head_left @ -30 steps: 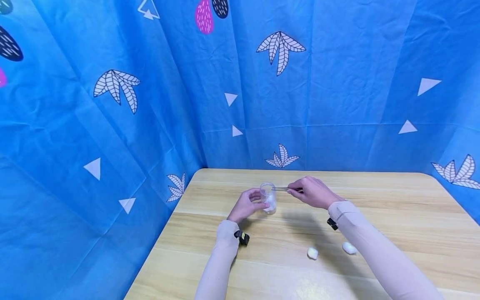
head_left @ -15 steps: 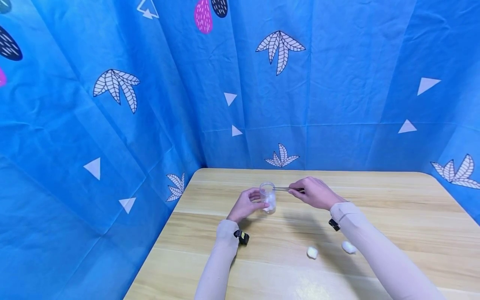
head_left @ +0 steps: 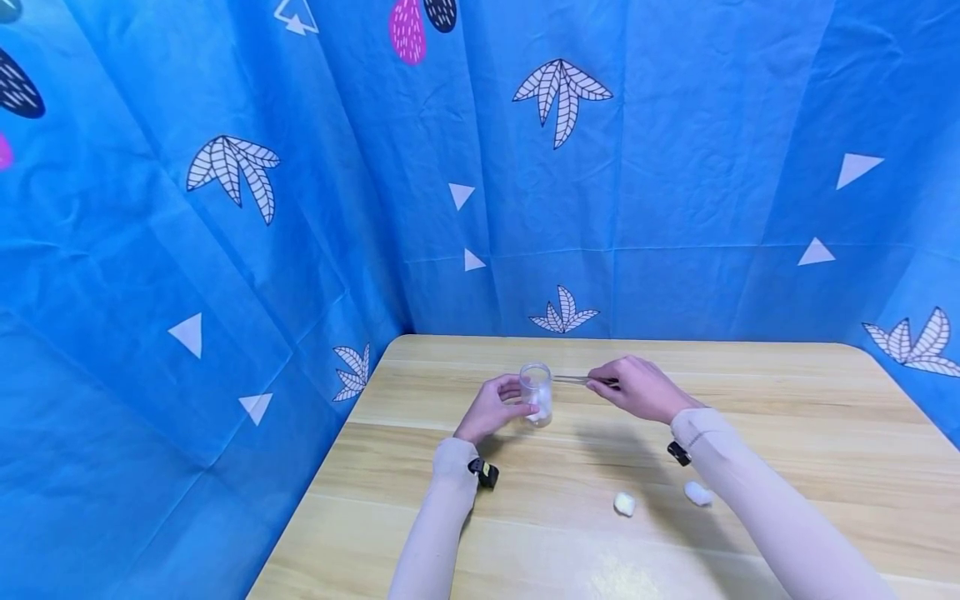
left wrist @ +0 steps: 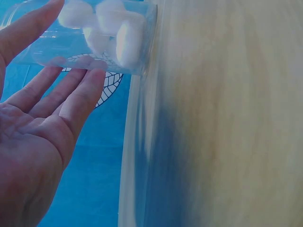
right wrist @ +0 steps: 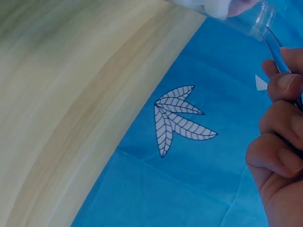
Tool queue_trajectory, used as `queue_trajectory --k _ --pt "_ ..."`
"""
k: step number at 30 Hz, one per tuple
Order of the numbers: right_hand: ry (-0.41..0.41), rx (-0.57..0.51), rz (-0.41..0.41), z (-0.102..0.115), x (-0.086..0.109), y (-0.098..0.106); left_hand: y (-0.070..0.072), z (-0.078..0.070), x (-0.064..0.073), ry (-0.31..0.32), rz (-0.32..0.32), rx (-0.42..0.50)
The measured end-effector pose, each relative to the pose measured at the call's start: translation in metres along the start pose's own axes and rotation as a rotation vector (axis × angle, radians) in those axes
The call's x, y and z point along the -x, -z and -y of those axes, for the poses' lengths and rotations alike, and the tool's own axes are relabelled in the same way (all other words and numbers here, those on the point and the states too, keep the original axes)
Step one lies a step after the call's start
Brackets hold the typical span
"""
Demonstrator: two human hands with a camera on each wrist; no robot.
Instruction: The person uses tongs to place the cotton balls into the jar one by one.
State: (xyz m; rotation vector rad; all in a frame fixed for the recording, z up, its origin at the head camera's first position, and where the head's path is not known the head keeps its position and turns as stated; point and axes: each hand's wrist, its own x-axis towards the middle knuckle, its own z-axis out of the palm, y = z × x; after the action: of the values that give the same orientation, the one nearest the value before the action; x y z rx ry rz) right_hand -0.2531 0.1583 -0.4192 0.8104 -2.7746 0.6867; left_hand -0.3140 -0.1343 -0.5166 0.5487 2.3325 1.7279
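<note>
My left hand [head_left: 495,408] grips a clear plastic jar [head_left: 536,377] standing upright near the table's middle. Thumb and fingers lie on opposite sides of it in the left wrist view. Several white cotton balls [left wrist: 129,41] fill its lower part. My right hand [head_left: 637,389] holds metal tweezers [head_left: 576,379] pointing left, with their tips at the jar's rim; whether they touch it I cannot tell. The right wrist view shows the fingers curled round the tweezers [right wrist: 276,51]. Nothing visible sits between the tweezer tips.
Two loose cotton balls, a nearer one [head_left: 624,504] and one farther right [head_left: 698,493], lie on the wooden table [head_left: 547,542] by the right forearm. A blue patterned curtain [head_left: 675,192] hangs behind and to the left of the table.
My right hand and the tweezers have drawn to the right, their tips going from over the jar's mouth to its right rim. The left hand and jar stay put.
</note>
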Motion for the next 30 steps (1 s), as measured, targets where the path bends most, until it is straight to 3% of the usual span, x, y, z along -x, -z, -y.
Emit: queue_trajectory --k 12,30 --pt "-0.002 0.016 -0.013 -0.013 0.022 0.001 0.001 -0.001 0.000 0.017 0.009 -0.005" --pt "0.024 0.071 -0.050 -0.015 0.067 0.012 0.000 -0.001 -0.001 0.024 0.018 0.015"
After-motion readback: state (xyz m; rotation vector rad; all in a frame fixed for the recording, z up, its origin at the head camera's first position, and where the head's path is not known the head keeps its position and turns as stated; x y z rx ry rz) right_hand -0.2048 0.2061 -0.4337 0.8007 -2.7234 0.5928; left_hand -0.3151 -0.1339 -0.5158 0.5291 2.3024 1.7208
